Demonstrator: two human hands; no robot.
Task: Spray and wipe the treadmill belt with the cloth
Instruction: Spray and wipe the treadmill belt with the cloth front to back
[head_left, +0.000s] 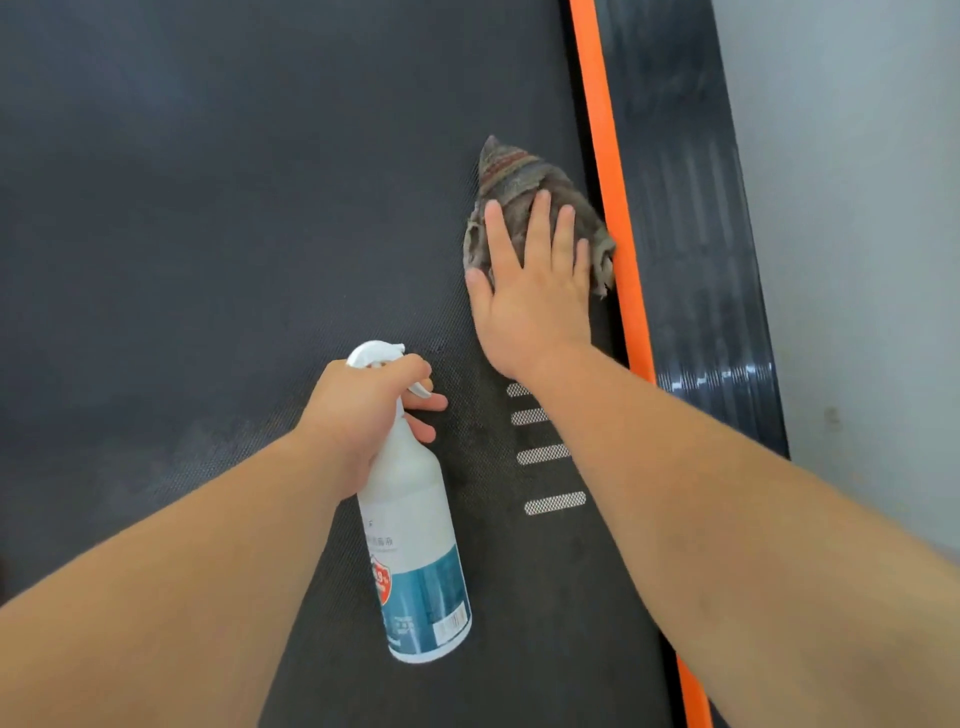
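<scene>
The dark textured treadmill belt (234, 234) fills most of the view. A crumpled grey striped cloth (511, 171) lies on the belt close to its right edge. My right hand (530, 291) presses flat on the cloth with straight, spread fingers. My left hand (363, 410) grips the neck of a white spray bottle (415, 545) with a blue label, fingers curled at the trigger. The bottle hangs over the belt, below and left of the cloth, nozzle pointing away from me.
An orange strip (608, 182) runs along the belt's right edge, with a glossy black ribbed side rail (696, 234) beyond it. A pale floor (857, 208) lies to the right. Several white dashes (553, 501) mark the belt near my right forearm.
</scene>
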